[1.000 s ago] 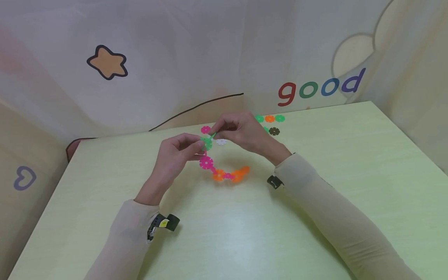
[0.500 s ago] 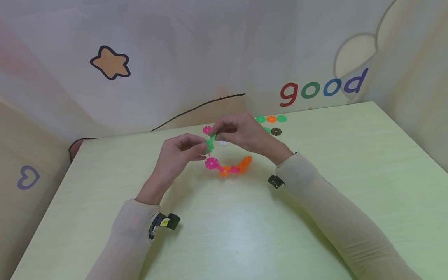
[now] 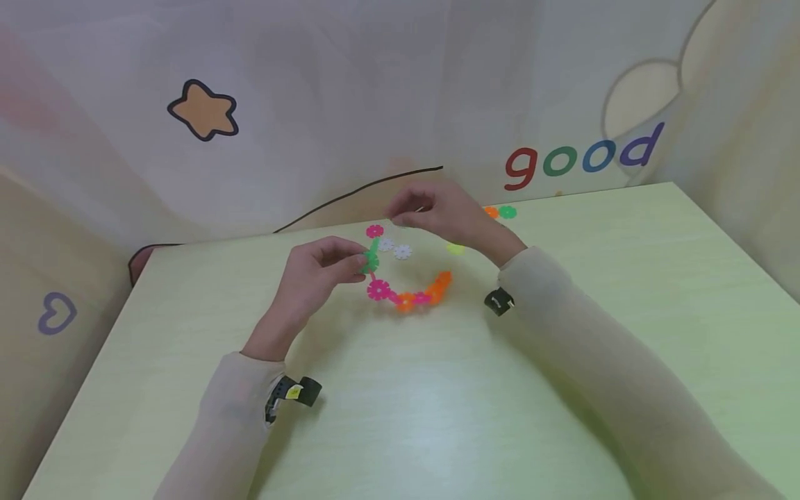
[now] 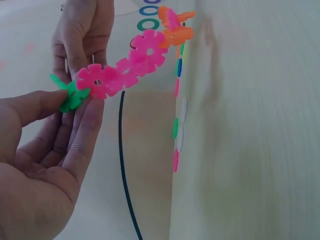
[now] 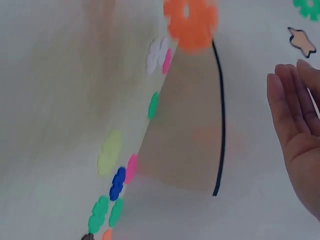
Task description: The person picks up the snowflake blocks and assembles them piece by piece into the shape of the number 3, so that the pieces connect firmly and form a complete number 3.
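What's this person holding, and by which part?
The left hand pinches a chain of linked flower-shaped discs by its green end. The right hand appears to hold nothing.

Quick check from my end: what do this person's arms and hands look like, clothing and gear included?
Both arms wear long, plain, pale beige sleeves: left sleeve, right sleeve. By the left cuff sits a black strap with a yellow patch and a small dark block; another dark block shows below the right cuff. The left hand and right hand are gloveless.
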A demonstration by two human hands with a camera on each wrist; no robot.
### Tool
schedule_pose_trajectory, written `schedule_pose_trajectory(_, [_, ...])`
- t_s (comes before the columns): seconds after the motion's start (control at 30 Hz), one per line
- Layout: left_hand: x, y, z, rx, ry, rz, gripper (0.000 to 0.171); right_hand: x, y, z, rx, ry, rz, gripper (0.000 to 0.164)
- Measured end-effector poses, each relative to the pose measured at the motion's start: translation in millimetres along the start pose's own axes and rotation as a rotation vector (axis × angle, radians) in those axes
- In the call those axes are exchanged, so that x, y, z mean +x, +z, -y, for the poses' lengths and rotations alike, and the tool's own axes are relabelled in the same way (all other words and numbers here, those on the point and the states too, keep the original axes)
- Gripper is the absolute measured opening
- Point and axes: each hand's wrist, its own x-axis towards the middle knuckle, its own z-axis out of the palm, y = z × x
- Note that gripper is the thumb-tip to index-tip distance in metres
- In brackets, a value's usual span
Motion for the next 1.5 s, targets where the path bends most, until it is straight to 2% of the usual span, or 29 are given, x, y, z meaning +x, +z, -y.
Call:
schedule_pose_trajectory(0.17, [0.7, -3.1, 0.9, -0.003, -0.01, -0.002, 0.021, 18.4, -9.5, -12.0, -0.018, 0.056, 0.01, 0.016])
schedule_pose_trajectory(0.37, [0.8, -3.8, 1.2, -0.012, -0.018, -0.004, 0.022, 36.6, -3.7, -30.6, -0.059, 0.113, 0.119, 0.013])
schedule_pose_trajectory(0.53, [0.9, -3.7, -0.4, -0.005, -0.02, -0.008, 0.021, 43.8, 1.7, -43.9, -0.143, 0.144, 0.212, 0.019])
schedule_pose_trajectory(0.7, [1.4, -2.8, -1.4, -0.001, -0.022, -0.011, 0.02, 44.1, 4.6, -55.2, -0.192, 0.172, 0.255, 0.018])
schedule_pose_trajectory(0.97, [0.3, -4.2, -1.3, 0.006, -0.023, -0.013, 0.021, 42.5, 12.7, -64.7, -0.227, 0.256, 0.278, 0.023])
schedule_pose_trajectory(1.2, [0.5, -3.7, -2.9, 0.002, -0.023, -0.014, 0.023, 40.0, 18.1, -64.1, -0.294, 0.255, 0.293, 0.021])
schedule_pose_trajectory(1.4, [-0.2, -3.2, -2.2, -0.007, -0.019, -0.015, 0.021, 36.3, 17.6, -61.7, -0.272, 0.257, 0.285, 0.018])
schedule_pose_trajectory(1.5, [-0.1, -2.8, -1.3, -0.009, -0.024, -0.014, 0.021, 31.7, 15.2, -57.7, -0.208, 0.255, 0.247, 0.015])
